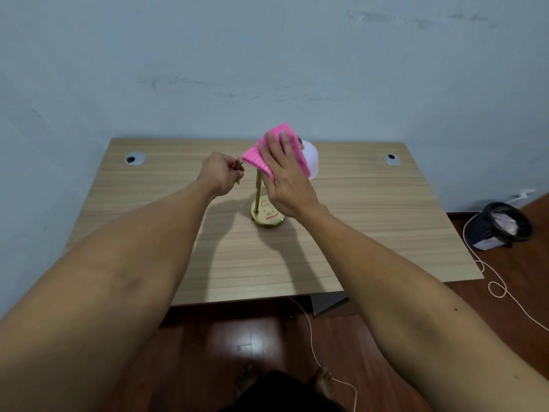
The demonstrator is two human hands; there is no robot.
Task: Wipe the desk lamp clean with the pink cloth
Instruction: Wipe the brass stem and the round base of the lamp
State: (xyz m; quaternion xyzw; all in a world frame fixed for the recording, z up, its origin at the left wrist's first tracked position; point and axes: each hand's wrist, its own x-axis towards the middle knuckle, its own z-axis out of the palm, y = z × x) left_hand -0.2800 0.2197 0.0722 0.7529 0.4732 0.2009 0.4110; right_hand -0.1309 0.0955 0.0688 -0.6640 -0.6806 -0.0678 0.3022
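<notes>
i am looking down from a head camera at a pale wood-grain desk set against a light blue wall. in the middle of the frame stands the desk lamp: a thin polished brass stem rising from a round brass base, with a white rounded shade at the top, pointing toward the right of the frame. the shiny base mirrors some pink from above. i can read no brand, label or writing anywhere on the lamp or the desk.

the pink cloth is a bright, ribbed square, draped over the top of the lamp just above centre of the frame, covering the joint where the stem meets the shade. my right hand lies flat on top of it, fingers spread and extended, palm pressing the cloth against the lamp from above; the shade pokes out just to the right of the fingers.

my left hand, just left of centre, is curled nearly closed, thumb and fingertips pinching a thin brass part that sticks out to the left of the stem. i cannot tell exactly what that part is. the two hands are close together, with the cloth's left corner almost touching the left fingertips.

two round cable grommets sit in the desk's far corners. at the right edge of the frame a dark wastebasket stands on the reddish wooden floor, and a thin pale cord trails across the floor.
</notes>
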